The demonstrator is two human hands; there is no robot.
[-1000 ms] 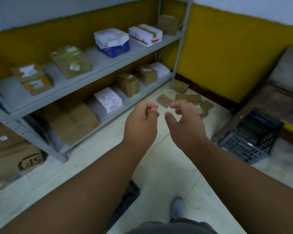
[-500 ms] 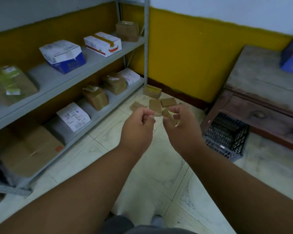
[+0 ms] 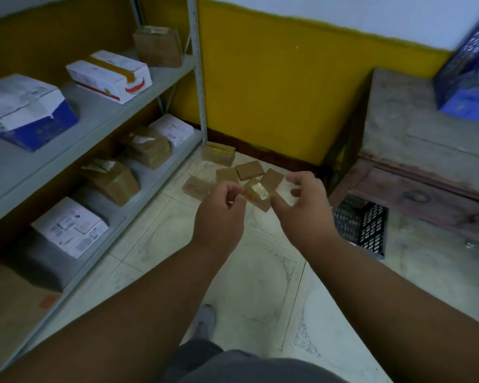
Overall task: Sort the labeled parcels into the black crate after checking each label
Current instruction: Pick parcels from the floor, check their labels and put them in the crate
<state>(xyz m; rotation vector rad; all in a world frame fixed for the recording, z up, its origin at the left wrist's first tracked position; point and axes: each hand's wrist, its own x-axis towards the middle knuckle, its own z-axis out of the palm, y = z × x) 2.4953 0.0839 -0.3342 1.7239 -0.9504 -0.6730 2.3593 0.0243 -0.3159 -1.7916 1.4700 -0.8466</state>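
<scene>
Both hands are held out over the tiled floor point(image 3: 260, 272), close together, and neither grasps anything. The left hand point(image 3: 219, 214) is loosely curled, fingertips folded toward the palm. The right hand point(image 3: 307, 205) is released, its fingers spread and slightly bent.

The small brown parcels point(image 3: 249, 171) lie scattered on the floor beyond the hands, in the far corner where the shelf meets the yellow wall point(image 3: 274, 87). One with a pale label point(image 3: 256, 193) shows in the gap between the two hands (it seems to lie on the floor behind them, though I cannot tell for sure). Another brown parcel point(image 3: 218, 153) sits by the foot of the shelf post.

The black crate point(image 3: 362, 225) stands on the floor to the right, just beside the right forearm and tucked against a worn wooden bench point(image 3: 426, 150). A blue crate point(image 3: 470, 64) sits on the bench top at the far right.

Along the left runs a grey metal shelf point(image 3: 116, 106), two tiers in view, carrying white boxes point(image 3: 108, 76) and brown cartons point(image 3: 111, 179); its front edge and upright post bound the left side of the floor. Between shelf and bench the tiles give open room, narrowing toward the corner. A grey shoe point(image 3: 205, 322) shows near the bottom.
</scene>
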